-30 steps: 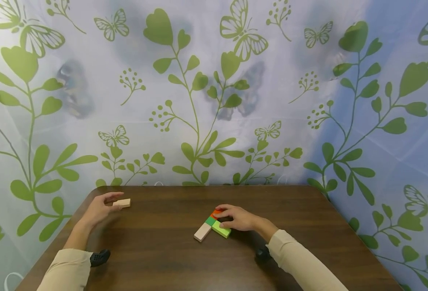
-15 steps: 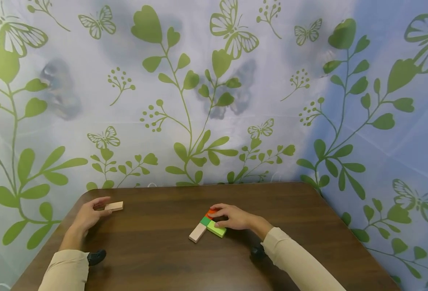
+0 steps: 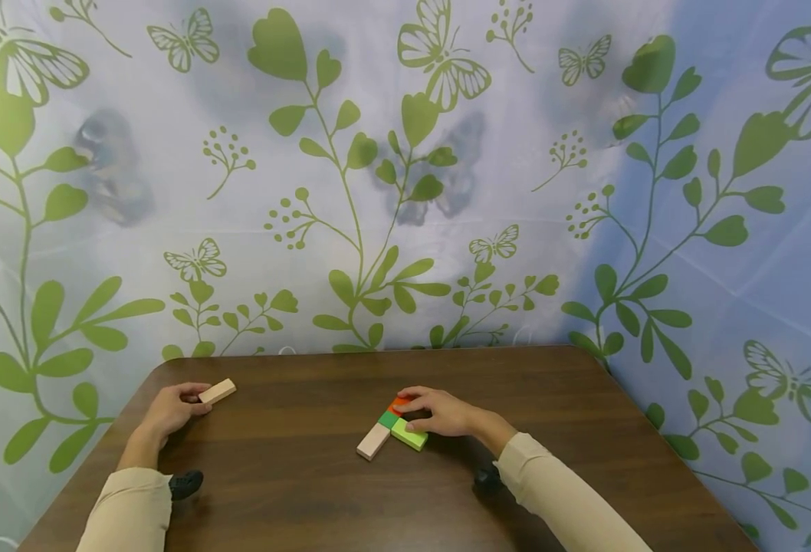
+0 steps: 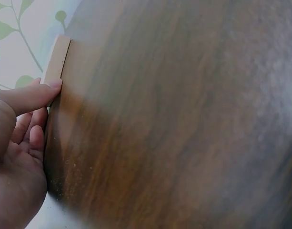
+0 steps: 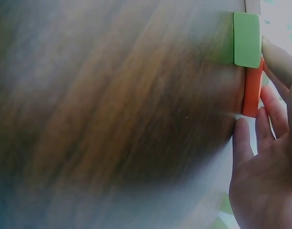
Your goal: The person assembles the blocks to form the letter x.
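At the table's far left, my left hand point(image 3: 169, 409) pinches the end of a plain wooden block point(image 3: 218, 391) between thumb and fingers. The left wrist view shows the thumb on the near face of that wooden block point(image 4: 58, 59). Near the middle, my right hand point(image 3: 447, 414) reaches over an orange block point(image 3: 400, 403), its fingers resting on it and its thumb at a lime-green block point(image 3: 410, 435). A small dark green block point(image 3: 388, 419) joins these two. A pale wooden block point(image 3: 374, 442) extends from it toward the front. Fingers partly hide the orange block.
Everything lies on a dark brown wooden table point(image 3: 295, 475). A leaf-and-butterfly curtain point(image 3: 378, 192) hangs behind its far edge and along the right side. Black wrist devices show under both sleeves, the left device point(image 3: 186, 484) beside the cuff.
My left fingers have closed on the plain wooden block and turned it, its free end swinging toward the far edge. My right hand stays at the coloured blocks. The head view has shifted slightly.
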{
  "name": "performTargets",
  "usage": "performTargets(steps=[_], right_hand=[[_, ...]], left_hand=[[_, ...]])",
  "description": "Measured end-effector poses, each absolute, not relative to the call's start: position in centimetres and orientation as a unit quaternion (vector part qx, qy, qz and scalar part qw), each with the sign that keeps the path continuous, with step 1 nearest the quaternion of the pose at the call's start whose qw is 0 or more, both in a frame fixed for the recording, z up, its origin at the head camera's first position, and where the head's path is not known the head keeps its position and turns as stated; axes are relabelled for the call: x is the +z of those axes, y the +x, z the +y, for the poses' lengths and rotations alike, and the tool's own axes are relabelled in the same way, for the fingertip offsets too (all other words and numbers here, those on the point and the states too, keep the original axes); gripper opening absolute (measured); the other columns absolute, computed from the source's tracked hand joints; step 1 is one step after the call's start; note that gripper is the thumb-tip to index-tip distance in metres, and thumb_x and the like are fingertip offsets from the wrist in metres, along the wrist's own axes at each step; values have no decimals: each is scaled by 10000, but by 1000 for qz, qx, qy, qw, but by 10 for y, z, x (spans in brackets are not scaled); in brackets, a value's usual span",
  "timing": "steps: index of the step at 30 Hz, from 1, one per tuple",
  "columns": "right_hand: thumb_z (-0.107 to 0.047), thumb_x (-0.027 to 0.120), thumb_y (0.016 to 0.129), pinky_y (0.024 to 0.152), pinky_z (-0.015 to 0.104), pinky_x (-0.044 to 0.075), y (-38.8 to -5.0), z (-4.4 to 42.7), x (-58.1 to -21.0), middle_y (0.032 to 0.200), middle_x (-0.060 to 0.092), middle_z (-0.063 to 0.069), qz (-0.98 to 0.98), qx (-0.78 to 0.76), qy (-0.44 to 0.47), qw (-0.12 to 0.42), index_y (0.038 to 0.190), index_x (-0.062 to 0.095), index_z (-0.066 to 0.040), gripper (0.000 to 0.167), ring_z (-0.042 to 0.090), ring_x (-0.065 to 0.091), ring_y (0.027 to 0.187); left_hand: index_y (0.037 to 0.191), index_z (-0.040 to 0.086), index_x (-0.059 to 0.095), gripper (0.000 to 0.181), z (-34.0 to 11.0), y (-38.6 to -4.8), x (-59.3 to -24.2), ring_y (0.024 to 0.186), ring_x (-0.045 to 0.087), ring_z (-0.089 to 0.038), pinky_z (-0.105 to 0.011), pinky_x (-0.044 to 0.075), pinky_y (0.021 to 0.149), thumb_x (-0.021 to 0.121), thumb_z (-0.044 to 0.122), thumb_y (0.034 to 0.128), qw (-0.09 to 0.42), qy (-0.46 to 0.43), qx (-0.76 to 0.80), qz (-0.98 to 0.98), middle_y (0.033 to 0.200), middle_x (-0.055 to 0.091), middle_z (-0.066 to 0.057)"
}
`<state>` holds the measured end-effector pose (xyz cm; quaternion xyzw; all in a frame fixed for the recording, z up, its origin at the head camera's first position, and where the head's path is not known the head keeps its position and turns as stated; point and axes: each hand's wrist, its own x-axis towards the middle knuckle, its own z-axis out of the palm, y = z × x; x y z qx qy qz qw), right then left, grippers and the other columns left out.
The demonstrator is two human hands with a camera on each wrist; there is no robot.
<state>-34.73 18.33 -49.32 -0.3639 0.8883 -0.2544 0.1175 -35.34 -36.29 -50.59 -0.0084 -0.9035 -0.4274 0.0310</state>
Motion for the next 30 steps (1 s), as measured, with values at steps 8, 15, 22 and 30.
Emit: performTargets(steps=[8, 15, 22, 30], right_hand=[[-268, 676, 1033, 1121, 537, 356, -345, 182, -490, 1583, 419, 113, 882, -258, -377, 113, 1460, 607, -92, 467, 357, 379, 1447], [-251, 685, 1027, 1132, 522, 347, -343, 183, -488, 1591, 412, 83, 886, -259, -366, 121, 1475, 594, -111, 478, 328, 367, 1458], [-258, 698, 1019, 1127, 521, 354, -344, 184, -491, 1581, 425, 76, 888, -257, -362, 117, 1456, 614, -111, 469, 322, 381, 1450], [-258, 698, 1017, 1129, 530, 347, -345, 182, -489, 1578, 427, 83, 887, -258, -365, 112, 1446, 624, -102, 462, 334, 381, 1449]], left_hand=[[1277, -169, 597, 457, -366, -351, -502, 876, 548, -172, -244, 453, 705, 778, 68, 930, 30, -16, -450, -892, 1023, 673, -122], [1283, -151, 626, 473, -362, -345, -493, 899, 577, -160, -238, 486, 716, 803, 87, 915, 15, -49, -444, -894, 1089, 693, -164], [1298, -146, 624, 472, -350, -344, -481, 1003, 618, -278, -293, 538, 758, 796, 55, 908, -5, -83, -446, -891, 1156, 676, -231], [1293, -134, 637, 460, -331, -348, -473, 1063, 619, -339, -292, 538, 785, 800, 52, 905, -21, -120, -455, -882, 1212, 662, -262]])
